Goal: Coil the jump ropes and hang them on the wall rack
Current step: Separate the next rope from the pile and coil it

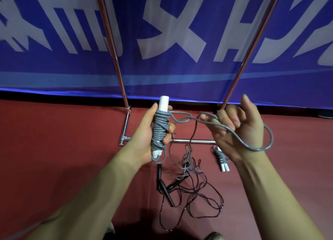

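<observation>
Grey cord is sitting wound tightly around the white handles (164,103) of the jump rope (159,131) that your left hand (144,137) is gripping upright in front of the rack (124,128). Your right hand (239,129) is curling its fingers round the loose tail (272,137) of that same cord, which is looping out past your wrist. Your hands are staying apart, with cord sagging between them. Below, on the red floor (72,140), a second wound rope (222,158) is lying just beside the rack's bottom bar (198,141), and tangled black ropes (189,189) are sprawling nearer your feet. Behind everything, a blue banner (180,68) is hanging.
</observation>
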Demonstrator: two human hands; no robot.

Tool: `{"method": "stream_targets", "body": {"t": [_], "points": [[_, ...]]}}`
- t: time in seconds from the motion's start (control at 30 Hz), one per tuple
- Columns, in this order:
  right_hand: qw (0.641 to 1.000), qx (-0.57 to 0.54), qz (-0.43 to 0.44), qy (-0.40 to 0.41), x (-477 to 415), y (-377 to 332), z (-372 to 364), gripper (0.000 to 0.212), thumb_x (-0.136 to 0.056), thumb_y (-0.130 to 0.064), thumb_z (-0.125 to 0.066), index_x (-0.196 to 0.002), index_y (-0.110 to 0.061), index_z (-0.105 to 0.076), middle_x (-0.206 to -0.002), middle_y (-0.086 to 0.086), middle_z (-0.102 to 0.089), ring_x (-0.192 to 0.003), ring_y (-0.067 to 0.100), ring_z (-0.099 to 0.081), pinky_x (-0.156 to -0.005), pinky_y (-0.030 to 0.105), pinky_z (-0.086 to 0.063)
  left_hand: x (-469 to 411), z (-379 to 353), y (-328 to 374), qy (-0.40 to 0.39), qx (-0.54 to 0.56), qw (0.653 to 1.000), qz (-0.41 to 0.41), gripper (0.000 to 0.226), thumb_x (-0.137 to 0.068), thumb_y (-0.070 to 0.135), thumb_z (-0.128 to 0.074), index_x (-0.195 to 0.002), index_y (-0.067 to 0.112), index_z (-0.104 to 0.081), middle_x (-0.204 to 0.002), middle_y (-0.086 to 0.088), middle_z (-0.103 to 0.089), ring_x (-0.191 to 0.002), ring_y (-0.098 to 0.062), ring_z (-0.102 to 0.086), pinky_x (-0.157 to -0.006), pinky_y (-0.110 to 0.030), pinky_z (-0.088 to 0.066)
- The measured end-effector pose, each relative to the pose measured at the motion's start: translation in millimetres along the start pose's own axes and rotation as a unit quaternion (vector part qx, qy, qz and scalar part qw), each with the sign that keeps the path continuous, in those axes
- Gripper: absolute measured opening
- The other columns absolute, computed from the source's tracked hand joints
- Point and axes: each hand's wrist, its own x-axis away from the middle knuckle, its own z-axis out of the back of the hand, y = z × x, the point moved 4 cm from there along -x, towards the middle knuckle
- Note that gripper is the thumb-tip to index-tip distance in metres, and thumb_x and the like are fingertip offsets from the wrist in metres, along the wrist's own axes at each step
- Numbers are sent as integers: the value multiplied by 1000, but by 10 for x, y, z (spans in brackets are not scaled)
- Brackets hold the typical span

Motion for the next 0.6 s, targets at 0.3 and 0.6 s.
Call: {"method": "stream_targets", "body": {"t": [0.3, 0.6], "points": [[984, -176, 22, 20, 24, -100, -110, 59, -98, -40, -45, -45, -16, -37, -41, -2, -35, -41, 14, -35, -93, 43, -54, 5, -165, -416, -68, 29, 994, 82, 40, -93, 54, -45, -100, 23, -69, -65, -11, -57, -37, -17, -48, -41, -22, -36], [959, -276, 41, 52, 17, -105, -124, 57, -101, -34, -47, -48, -16, -35, -41, -2, -36, -42, 15, -37, -96, 49, -54, -34, -456, -768, -42, 29, 993, 110, 43, -87, 54, -48, -82, 15, -65, -59, -9, -57, -32, -15, -46, -31, -17, -33]]}}
